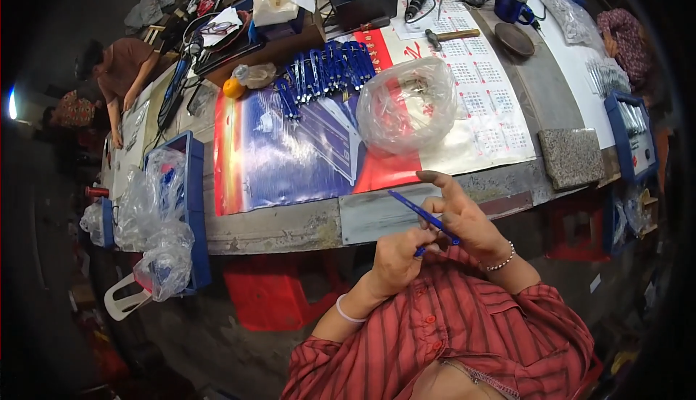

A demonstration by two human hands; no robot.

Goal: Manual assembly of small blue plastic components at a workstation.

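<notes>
Your right hand (464, 215) grips the slim, blue, pen-shaped piece (420, 213) beside your left hand (397, 261), which pinches a short blue part (420, 252); loosening either grip could cause a drop short of the grey tabletop (290, 237).

Across the desk (301, 234) at center frame spreads a calendar sheet (290, 171), with a plastic bag (406, 121) on its middle. A row of pen-like pieces (330, 70) lies to the bag's upper left; a hammer (458, 35) lies to its upper right, beside a bowl (515, 39), with a mug (512, 2) behind the bowl. A stone slab (571, 158) rests on the desk at right, near a bin (629, 124) holding parts. At left, another bin (196, 211) bears plastic bags (141, 208). Below the desk's near edge stands a stool (268, 295), left of the left hand (400, 258) and right hand (462, 215), which meet at lower center.
</notes>
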